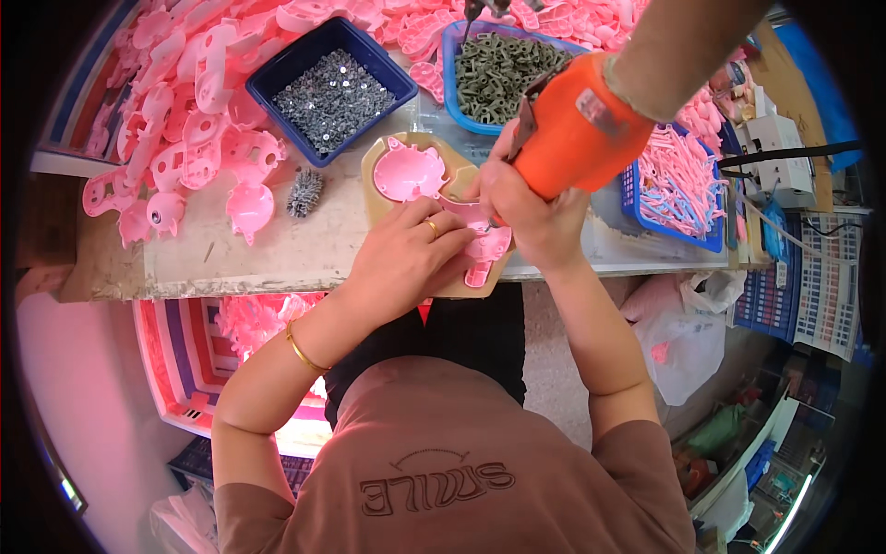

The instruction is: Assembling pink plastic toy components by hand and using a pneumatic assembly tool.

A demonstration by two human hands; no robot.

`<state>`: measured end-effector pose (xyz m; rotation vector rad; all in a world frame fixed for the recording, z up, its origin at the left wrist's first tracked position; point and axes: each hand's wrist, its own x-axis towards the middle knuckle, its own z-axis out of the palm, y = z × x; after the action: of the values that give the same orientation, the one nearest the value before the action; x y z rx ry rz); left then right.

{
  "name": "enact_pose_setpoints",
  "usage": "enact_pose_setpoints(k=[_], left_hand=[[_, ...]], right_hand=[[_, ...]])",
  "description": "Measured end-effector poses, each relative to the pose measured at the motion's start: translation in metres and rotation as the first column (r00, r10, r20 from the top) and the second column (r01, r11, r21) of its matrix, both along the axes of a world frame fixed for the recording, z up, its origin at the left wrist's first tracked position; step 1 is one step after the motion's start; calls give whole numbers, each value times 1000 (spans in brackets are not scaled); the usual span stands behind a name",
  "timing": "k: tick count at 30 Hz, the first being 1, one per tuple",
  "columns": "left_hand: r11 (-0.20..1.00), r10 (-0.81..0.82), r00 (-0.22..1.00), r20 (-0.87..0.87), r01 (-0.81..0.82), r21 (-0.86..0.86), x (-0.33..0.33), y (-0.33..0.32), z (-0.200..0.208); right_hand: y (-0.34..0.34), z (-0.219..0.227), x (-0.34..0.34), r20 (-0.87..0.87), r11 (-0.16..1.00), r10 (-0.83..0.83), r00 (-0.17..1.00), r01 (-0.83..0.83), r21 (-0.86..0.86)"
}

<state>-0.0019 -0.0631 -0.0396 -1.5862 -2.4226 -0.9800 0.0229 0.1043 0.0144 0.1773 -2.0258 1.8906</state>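
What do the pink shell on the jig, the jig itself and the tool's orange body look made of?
Pink shell: glossy moulded plastic, with highlights. Tan jig: matte, probably wood or fibreboard. Orange tool body: smooth plastic casing, slight sheen, gripped by the right hand.

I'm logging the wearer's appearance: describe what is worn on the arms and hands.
Both forearms are bare; short brownish sleeves end at the upper arms. The left hand has a gold ring on one finger and a thin gold bangle at the wrist. The right hand wears nothing visible.
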Motion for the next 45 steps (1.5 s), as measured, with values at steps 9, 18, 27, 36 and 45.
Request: enact_pose_setpoints(k=[9, 18, 27, 36, 45], left_hand=[[1000, 6, 999, -38, -5, 23, 1, 0, 2], [995, 76, 991, -114, -68, 72, 12, -22, 4], [989, 102, 987, -126, -86, 121, 26, -29, 4], [985, 174, 946, -275, -172, 33, 41, -36, -6], [951, 268, 904, -334, -304, -60, 47, -22, -11]], right_hand=[[6, 23, -16, -65, 991, 119, 991, -115, 67], [-6, 102, -11, -205, 924, 31, 978, 50, 378], [62, 172, -99, -619, 944, 22, 785, 187, 271], [24, 173, -110, -218, 922, 147, 965, -55, 382], [-24, 128, -58, -123, 918, 309, 943, -330, -220]])
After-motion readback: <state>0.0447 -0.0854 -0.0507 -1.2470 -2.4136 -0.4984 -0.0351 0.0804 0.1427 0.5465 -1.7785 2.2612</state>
